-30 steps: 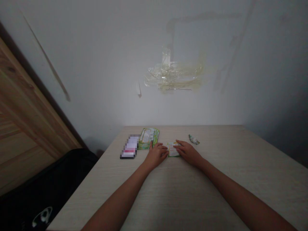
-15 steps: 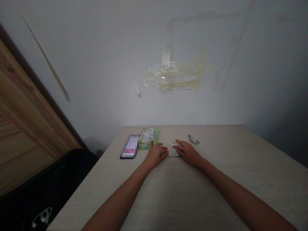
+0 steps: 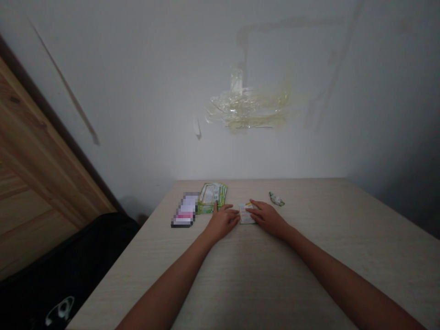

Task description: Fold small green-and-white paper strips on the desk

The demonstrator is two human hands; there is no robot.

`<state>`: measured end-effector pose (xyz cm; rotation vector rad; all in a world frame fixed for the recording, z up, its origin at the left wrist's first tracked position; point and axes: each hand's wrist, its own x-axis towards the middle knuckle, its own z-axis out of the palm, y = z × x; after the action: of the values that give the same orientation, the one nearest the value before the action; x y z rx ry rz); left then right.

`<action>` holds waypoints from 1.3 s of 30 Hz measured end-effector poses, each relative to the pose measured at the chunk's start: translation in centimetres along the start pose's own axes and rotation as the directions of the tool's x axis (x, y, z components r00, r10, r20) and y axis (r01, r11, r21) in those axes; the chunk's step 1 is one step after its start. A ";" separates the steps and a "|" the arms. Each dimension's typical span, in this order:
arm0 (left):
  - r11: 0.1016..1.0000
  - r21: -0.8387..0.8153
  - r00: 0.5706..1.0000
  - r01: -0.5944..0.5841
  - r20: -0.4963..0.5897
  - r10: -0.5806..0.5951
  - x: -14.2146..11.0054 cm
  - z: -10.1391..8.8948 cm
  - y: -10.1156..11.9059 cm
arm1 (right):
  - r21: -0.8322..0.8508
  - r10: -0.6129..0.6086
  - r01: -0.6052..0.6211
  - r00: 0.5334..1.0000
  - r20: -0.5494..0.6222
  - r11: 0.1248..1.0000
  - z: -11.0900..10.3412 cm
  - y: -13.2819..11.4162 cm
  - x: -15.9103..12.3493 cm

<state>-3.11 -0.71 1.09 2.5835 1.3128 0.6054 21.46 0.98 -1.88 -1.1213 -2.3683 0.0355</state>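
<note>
A small flat packet (image 3: 244, 215), white with green edges and printed text, lies on the table between my hands. My right hand (image 3: 270, 217) rests over its right part with fingers stretched out and apart. To the left, my left hand (image 3: 222, 223) lies open on the table. Its fingertips reach the packet's left edge; whether they touch it I cannot tell. Behind my left hand is a fanned stack of similar green-and-white packets (image 3: 212, 195), and the raised finger overlaps the stack's lower edge in view.
A phone (image 3: 185, 211) with a blurred screen lies left of the stack. Behind my right hand sits a crumpled green-and-white wrapper (image 3: 276, 199). The pale wooden table (image 3: 309, 256) meets a wall bearing peeling tape (image 3: 247, 107). A black bag (image 3: 68, 266) stands at the left.
</note>
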 end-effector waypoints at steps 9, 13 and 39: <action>1.000 -0.003 0.999 -0.030 0.021 0.030 0.0 -0.1 -0.3 | -0.027 -0.003 0.004 1.000 0.009 1.000 -0.2 -0.3 0.0; 0.998 0.038 0.998 -0.059 0.022 0.058 0.0 -0.2 -0.4 | -0.014 0.003 -0.003 1.000 0.009 1.000 -0.2 -0.3 0.0; 0.999 0.031 0.999 -0.042 0.006 0.042 0.0 -0.6 -0.3 | 0.170 0.003 0.009 0.998 -0.070 0.985 -0.3 -0.2 0.4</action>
<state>-3.59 -0.53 1.52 2.6418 1.2788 0.5894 21.28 1.06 -1.44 -1.0204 -2.2571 0.1912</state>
